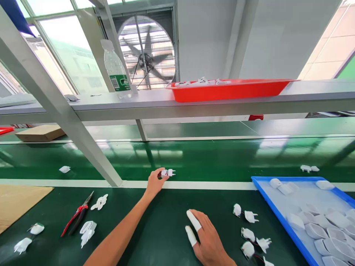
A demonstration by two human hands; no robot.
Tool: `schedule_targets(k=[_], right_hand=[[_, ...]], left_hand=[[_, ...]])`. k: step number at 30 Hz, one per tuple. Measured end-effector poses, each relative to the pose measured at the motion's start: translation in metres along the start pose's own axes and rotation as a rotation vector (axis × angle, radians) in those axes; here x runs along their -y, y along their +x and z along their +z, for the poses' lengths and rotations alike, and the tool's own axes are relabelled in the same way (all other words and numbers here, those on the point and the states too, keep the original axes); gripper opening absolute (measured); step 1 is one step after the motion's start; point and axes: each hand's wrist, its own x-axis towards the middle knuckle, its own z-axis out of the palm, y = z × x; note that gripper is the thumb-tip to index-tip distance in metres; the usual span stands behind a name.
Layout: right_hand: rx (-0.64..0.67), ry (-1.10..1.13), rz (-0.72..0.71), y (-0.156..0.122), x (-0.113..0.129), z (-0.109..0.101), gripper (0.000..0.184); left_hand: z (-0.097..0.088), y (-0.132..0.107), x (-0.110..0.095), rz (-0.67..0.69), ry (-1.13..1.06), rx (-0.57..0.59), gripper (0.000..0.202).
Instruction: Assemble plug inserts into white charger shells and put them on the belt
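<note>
My left hand [154, 184] reaches out over the edge of the green belt, its fingers pinching a small white plug piece [168, 172] with prongs pointing right. My right hand [207, 240] hovers low over or rests on the dark green table, which I cannot tell; it holds nothing. White covers sit on two of its fingers, which are apart. To its right lie several white plug pieces [251, 216], some with thin wires and open backs. Left of my left forearm are red-and-black pliers [79, 214] and white plastic parts [100, 202].
A blue-rimmed tray [283, 225] of white shells stands at right. A slanted metal post [83, 142] crosses the left side. Overhead, a shelf [149, 103] bears a red tray [230, 91] and a bottle [115, 70]. White pieces [309, 168] lie on the belt [205, 159].
</note>
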Motion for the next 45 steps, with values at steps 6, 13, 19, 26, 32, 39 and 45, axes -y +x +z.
schedule_targets(k=[6, 13, 19, 26, 32, 39, 45], right_hand=[[0.022, 0.012, -0.049, -0.013, -0.007, 0.018, 0.044], [0.252, -0.049, -0.032, -0.012, -0.007, 0.009, 0.025], [0.328, -0.265, 0.035, 0.012, -0.017, -0.024, 0.039], [0.344, -0.818, 0.484, 0.003, -0.1, -0.155, 0.042], [0.411, -0.974, 0.651, -0.02, -0.126, -0.218, 0.028], [0.494, -0.856, 0.539, 0.013, -0.115, -0.172, 0.032], [0.53, -0.923, 0.731, 0.006, -0.132, -0.215, 0.038]], left_hand=[[-0.002, 0.039, 0.029, -0.062, 0.085, -0.049, 0.03], [0.003, -0.043, -0.011, -0.202, 0.016, 0.065, 0.06], [0.007, -0.099, -0.023, -0.099, -0.178, 0.302, 0.046], [0.012, -0.098, 0.004, -0.077, -0.246, 0.351, 0.039], [0.012, -0.099, -0.007, -0.019, -0.264, 0.309, 0.037], [0.002, -0.096, -0.077, 0.143, -0.408, 0.438, 0.033], [-0.031, -0.102, -0.078, -0.025, -0.339, 0.563, 0.036]])
